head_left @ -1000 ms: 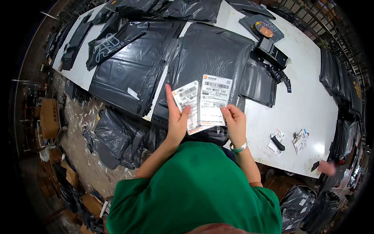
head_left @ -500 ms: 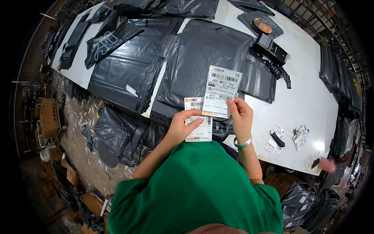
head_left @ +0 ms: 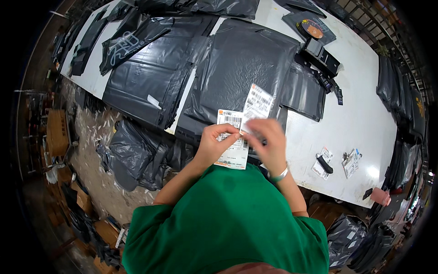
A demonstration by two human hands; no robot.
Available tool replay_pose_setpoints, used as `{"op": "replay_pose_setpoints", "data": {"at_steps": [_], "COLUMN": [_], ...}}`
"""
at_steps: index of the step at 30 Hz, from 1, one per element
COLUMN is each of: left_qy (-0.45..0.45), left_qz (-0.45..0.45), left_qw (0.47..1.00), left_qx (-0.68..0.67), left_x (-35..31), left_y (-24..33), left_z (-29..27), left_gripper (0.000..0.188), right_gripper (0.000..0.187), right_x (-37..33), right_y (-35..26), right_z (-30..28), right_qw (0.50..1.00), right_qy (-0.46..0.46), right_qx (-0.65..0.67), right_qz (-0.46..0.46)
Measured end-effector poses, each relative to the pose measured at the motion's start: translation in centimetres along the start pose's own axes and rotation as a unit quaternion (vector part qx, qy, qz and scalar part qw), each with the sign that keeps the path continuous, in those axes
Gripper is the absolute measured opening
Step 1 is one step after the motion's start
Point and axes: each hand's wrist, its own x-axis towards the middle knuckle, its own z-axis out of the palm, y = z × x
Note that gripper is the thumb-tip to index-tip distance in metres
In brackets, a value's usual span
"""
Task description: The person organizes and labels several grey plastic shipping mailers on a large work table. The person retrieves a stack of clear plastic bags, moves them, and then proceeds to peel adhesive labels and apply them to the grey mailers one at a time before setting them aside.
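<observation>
My left hand [head_left: 216, 142] is closed in a pinch on white shipping labels. One printed label [head_left: 232, 157] hangs upright beneath its fingers, close against my green shirt. Another label [head_left: 258, 101] slants up to the right, its lower corner at the left fingertips. My right hand [head_left: 270, 145], smeared by motion, overlaps the lower right part of the slanted label; whether it grips the label is not clear. Just beyond both hands lies a stack of dark grey plastic mailing bags [head_left: 251, 55] on the white table [head_left: 360, 109].
More dark bags [head_left: 150, 77] lie to the left, with a small paper scrap on top. A black box [head_left: 321, 57] stands at the right. Nearer are a black-handled tool [head_left: 324, 163], keys [head_left: 347, 156] and a pink object [head_left: 380, 196]. Bagged goods [head_left: 132, 155] and paper scraps cover the floor at left.
My right hand has shifted left toward my left hand and let the upper label tilt to the right. That label's lower corner now meets the left fingertips.
</observation>
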Motion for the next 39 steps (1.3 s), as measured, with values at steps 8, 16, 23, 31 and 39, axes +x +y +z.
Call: {"op": "replay_pose_setpoints", "data": {"at_steps": [8, 16, 23, 31, 39], "left_qy": [0.012, 0.566, 0.524, 0.135, -0.052], "left_qz": [-0.021, -0.228, -0.179, -0.176, -0.171], "left_qw": [0.851, 0.769, 0.795, 0.965, 0.978], "left_qx": [-0.525, -0.191, 0.248, -0.143, 0.11], "left_x": [-2.7, -21.4, -24.8, 6.0, 17.9], "left_y": [-5.3, -22.6, -20.4, -14.5, -13.9], "left_z": [-6.0, -29.5, -27.1, -18.5, -12.6], "left_gripper": [0.006, 0.024, 0.07, 0.027, 0.034], "right_gripper": [0.02, 0.012, 0.039, 0.058, 0.064], "right_x": [-0.4, 8.6, 1.8, -1.7, -8.6], "right_y": [15.8, 14.1, 14.8, 12.6, 17.6], "right_z": [2.7, 5.2, 12.7, 11.5, 3.6], "right_qw": [0.647, 0.977, 0.973, 0.925, 0.842], "right_qy": [-0.023, -0.007, -0.177, -0.312, -0.118], "right_qx": [0.632, -0.21, -0.143, -0.213, 0.1], "right_qz": [0.426, 0.027, -0.024, -0.04, 0.516]}}
